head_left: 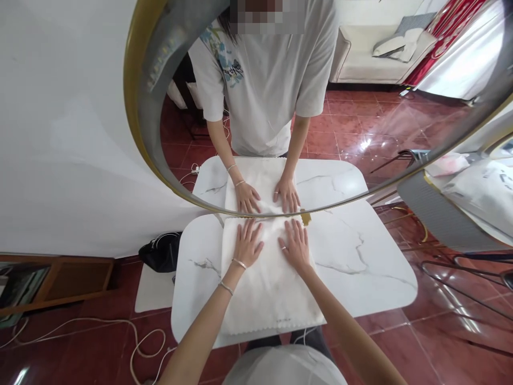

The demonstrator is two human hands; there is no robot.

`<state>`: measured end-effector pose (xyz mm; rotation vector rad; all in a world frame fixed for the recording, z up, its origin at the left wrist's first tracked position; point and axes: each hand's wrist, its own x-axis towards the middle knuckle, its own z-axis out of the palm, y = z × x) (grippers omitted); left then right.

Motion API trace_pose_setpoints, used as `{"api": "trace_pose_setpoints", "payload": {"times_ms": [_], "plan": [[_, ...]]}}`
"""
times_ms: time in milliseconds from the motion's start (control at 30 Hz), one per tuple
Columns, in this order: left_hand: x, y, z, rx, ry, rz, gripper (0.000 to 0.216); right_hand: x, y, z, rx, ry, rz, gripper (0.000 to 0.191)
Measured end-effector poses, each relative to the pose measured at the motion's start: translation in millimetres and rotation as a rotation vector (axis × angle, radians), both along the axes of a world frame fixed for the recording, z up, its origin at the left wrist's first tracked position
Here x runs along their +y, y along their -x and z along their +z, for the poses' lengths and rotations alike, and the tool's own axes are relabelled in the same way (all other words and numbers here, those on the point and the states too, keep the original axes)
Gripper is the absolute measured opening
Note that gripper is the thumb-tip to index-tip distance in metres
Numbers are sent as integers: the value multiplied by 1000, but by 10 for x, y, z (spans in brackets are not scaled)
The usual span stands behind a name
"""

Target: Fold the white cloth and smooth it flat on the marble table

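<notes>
A white cloth (268,289) lies spread over a white marble table (360,262) pushed against a round gold-framed mirror (134,107). My left hand (246,243) rests flat on the cloth's far part, fingers spread. My right hand (295,243) lies flat beside it, fingers apart, a ring on one finger. Both hands sit near the cloth's far edge by the mirror. Two bracelets circle my left wrist. The mirror shows my own reflection with both hands on the reflected cloth.
A black bag (162,251) lies on the red tiled floor left of the table. White cables (132,331) trail across the floor at lower left. A wooden frame (60,278) leans at the left. Metal chair legs (465,278) stand at the right.
</notes>
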<state>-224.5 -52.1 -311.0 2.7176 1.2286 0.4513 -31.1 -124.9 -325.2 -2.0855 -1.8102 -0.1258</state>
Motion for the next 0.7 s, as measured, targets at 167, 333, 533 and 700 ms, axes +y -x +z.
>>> {"api": "trace_pose_setpoints", "payload": {"times_ms": [167,333,533,700], "plan": [[-197,-554,-50,-91,47,98,70,-138,-539,-2,-74,24,32,62],[-800,-578,-63,-149,58,206,66,-330,-530,-48,26,-81,58,59],[-1135,229,-44,-6,22,188,61,-517,268,-31,24,23,125,72],[-931,684,-17,49,8,177,58,-512,876,81,42,103,166,66]]}}
